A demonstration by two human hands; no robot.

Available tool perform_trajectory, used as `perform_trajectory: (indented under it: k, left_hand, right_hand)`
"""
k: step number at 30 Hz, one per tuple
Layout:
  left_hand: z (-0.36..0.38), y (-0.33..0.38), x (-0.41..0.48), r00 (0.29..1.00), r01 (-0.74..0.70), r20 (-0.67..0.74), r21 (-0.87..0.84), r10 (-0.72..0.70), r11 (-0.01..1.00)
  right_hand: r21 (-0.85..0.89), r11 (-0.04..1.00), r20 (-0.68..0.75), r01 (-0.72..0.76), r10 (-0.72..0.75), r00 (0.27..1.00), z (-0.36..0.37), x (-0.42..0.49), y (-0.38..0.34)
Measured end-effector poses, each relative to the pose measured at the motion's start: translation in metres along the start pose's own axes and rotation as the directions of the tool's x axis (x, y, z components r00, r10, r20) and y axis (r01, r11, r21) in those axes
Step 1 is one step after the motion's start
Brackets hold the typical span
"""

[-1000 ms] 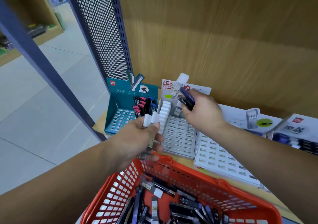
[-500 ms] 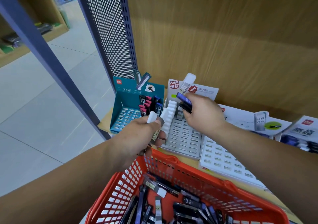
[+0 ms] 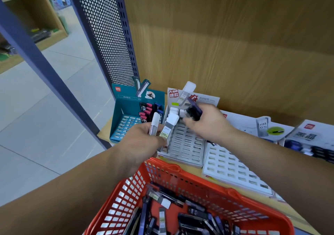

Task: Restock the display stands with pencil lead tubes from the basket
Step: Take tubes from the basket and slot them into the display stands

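A red basket [image 3: 240, 196] at the bottom holds several dark and white-capped lead tubes [image 3: 191, 216]. My left hand [image 3: 141, 144] grips two or three white-capped clear tubes [image 3: 168, 128] just left of the grey slotted display stand [image 3: 184, 144]. Over that stand's back rows, my right hand [image 3: 206, 124] holds a bunch of dark blue-black tubes [image 3: 194, 111] and touches the white-capped tubes [image 3: 173, 111] standing there. A teal display stand [image 3: 130, 111] at the left carries pink- and blue-capped tubes [image 3: 150, 111].
A white slotted stand [image 3: 233, 168] lies to the right of the grey one, with more printed stands [image 3: 307, 135] beyond. A wooden back panel [image 3: 235, 45] and a perforated blue side panel [image 3: 106, 36] bound the shelf. Tiled floor lies to the left.
My left hand has lifted its white-capped tubes up and right toward the grey stand. My right hand has shifted slightly over the stand's back rows.
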State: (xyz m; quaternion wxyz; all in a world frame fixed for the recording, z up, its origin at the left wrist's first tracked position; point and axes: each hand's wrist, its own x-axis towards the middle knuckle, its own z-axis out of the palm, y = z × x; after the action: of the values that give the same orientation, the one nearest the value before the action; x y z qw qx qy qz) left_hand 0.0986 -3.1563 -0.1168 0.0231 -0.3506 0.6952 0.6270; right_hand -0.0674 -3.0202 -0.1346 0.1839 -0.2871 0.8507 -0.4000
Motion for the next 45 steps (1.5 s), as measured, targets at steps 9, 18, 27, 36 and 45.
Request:
perform_trajectory:
  k: [9,18,27,36,45]
  left_hand:
    - [0.009,0.004,-0.001,0.998,-0.033,0.052,-0.045,0.036,0.998]
    - [0.005,0.008,0.001,0.973,0.103,-0.191,-0.148,-0.131,0.984]
    - [-0.002,-0.001,-0.003,0.992,-0.107,-0.067,0.015,0.108,0.994]
    - [-0.007,0.000,-0.005,0.991,-0.131,-0.034,-0.067,0.129,0.989]
    - [-0.008,-0.005,-0.004,0.985,-0.169,-0.029,0.027,0.170,0.985]
  right_hand:
    - [0.409,0.878,0.326,-0.249,0.114,0.938,-0.022,-0.017,-0.017]
    - [-0.034,0.999,-0.088,0.010,-0.013,0.996,-0.025,-0.003,-0.010]
    - [-0.316,0.944,-0.200,0.090,-0.159,0.967,0.009,0.000,0.021]
    - [-0.408,0.905,-0.170,0.120,-0.205,0.964,0.016,0.006,0.013]
    - [-0.260,0.960,-0.170,0.099,-0.146,0.974,0.011,0.005,-0.006]
